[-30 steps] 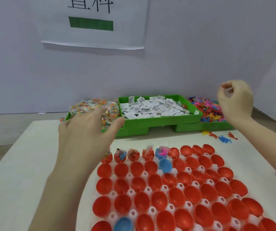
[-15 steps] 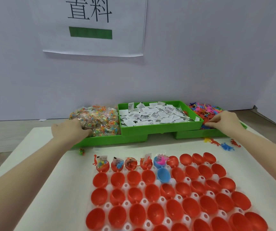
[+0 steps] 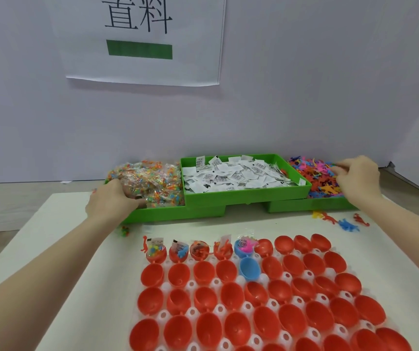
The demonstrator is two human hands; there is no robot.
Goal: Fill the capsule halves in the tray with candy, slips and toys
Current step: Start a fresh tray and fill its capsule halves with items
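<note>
A white tray holds rows of red capsule halves and a blue one. Several halves at the left of the far row hold candy, slips and toys. Behind stand three green bins: candy packets, paper slips and coloured toys. My left hand reaches into the candy bin, fingers curled among the packets. My right hand is in the toy bin, its fingertips pinching at the toys.
A few loose toys lie on the white table in front of the toy bin. A loose candy packet lies near the candy bin. The table's left edge runs diagonally. A paper sign hangs on the wall.
My left hand moved from the candy bin's front corner deeper into the packets. My right hand shifted further over the toy pile. The view has tilted up slightly.
</note>
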